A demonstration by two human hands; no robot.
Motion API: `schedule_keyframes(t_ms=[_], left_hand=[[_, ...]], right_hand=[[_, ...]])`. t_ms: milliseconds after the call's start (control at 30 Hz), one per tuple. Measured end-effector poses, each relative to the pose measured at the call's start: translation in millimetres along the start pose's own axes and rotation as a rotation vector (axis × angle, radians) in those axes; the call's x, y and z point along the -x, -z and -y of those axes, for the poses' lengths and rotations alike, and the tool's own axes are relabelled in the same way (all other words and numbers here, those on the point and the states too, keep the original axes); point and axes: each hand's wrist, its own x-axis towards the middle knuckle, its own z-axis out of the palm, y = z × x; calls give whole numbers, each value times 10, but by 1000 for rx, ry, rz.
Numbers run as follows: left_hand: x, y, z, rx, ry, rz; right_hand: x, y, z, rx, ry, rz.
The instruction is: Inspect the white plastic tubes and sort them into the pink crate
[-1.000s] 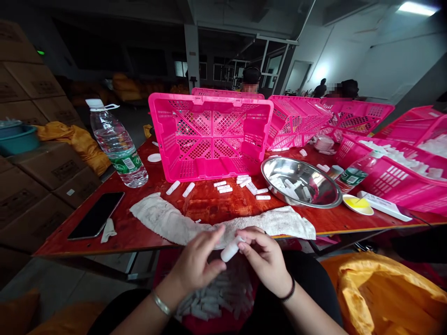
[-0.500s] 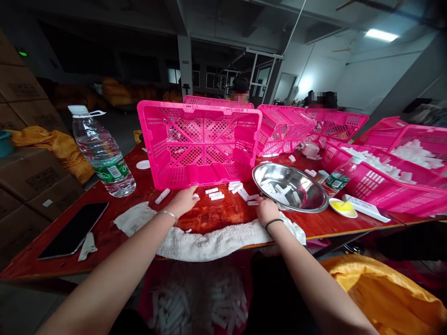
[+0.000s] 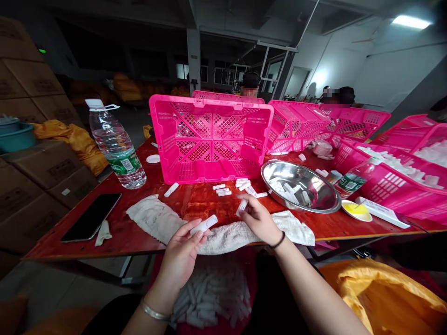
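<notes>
My left hand [image 3: 182,253] is closed around a short white plastic tube [image 3: 205,224] with a dark mark on its side, held tilted above the towel. In the fingers of my right hand [image 3: 261,222], a second white tube [image 3: 240,207] is pinched close to upright. A rolled white towel [image 3: 226,239] lies along the table's near edge under both hands. Beyond them, several white tubes [image 3: 223,192] rest on the red table [image 3: 195,204]. To the right of my right hand sits a steel bowl [image 3: 323,195] with more tubes in it.
A pink basket [image 3: 213,177] stands on its side behind the tubes. Left are a water bottle [image 3: 122,153] and a phone [image 3: 92,216]. On the right are a dish of yellow stuff [image 3: 358,211] and a white box [image 3: 382,213]. Many tubes [image 3: 209,298] fill a container below the table.
Both hands have drawn back from the tabletop toward me and closer together, each now with a white tube in its fingers. The view has shifted slightly left.
</notes>
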Motion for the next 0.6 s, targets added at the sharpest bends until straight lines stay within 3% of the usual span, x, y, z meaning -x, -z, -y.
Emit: schedule_keyframes(t_ms=[67, 133, 233, 367, 433, 500, 600], left_hand=[[65, -15, 1, 6, 5, 8], [120, -32, -8, 14, 0, 20], [186, -37, -39, 4, -15, 29], [262, -18, -66, -146, 0, 80], [295, -14, -65, -310, -27, 136], [319, -15, -66, -515, -125, 191], [338, -9, -86, -792, -436, 247]], right_hand=[[135, -110, 211, -440, 98, -119], [261, -185, 356, -609, 132, -157], [374, -132, 439, -443, 201, -148], [420, 111, 471, -153, 359, 33], [436, 166, 501, -146, 311, 120], [454, 145, 529, -235, 163, 156], [468, 47, 546, -488, -66, 142]])
